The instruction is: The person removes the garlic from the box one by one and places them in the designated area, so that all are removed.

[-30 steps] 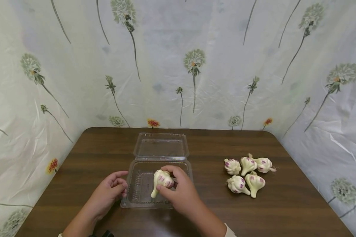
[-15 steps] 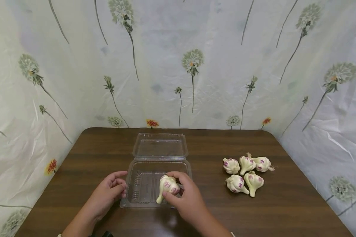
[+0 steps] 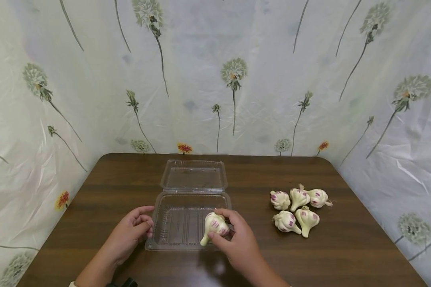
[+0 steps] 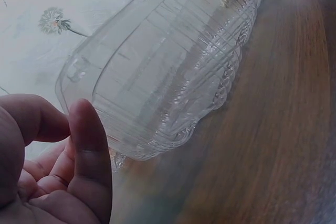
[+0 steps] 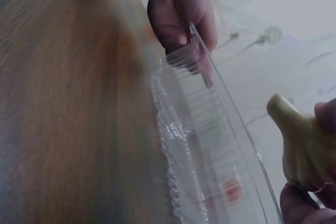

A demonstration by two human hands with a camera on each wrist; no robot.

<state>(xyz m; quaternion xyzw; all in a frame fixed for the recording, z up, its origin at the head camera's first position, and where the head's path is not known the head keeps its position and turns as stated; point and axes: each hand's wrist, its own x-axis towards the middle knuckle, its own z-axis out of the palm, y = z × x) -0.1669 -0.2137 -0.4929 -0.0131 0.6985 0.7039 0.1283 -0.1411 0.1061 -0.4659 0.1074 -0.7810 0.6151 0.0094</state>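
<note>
A clear plastic hinged food container (image 3: 181,246) lies on the table with its lid folded back. At its left rim, my left hand (image 3: 131,231) pinches the edge between curled fingers and thumb; in the left wrist view the thumb (image 4: 90,150) and index finger meet at the rim. My right hand (image 3: 238,239) grips a garlic bulb (image 3: 215,224) with a pale stem and purple streaks, above the container's right front corner. Its stem points down to the left. In the right wrist view, the bulb (image 5: 304,145) is cut off by the frame's right edge.
Several more garlic bulbs (image 3: 307,220) lie grouped on the right of the dark wooden table (image 3: 258,175). The lid (image 3: 194,176) lies flat behind the container's base. A flowered curtain (image 3: 201,79) hangs around the table's back and sides.
My right hand has moved to the right with the garlic bulb, from over the middle of the container toward its right front corner. The left hand stays at the left rim.
</note>
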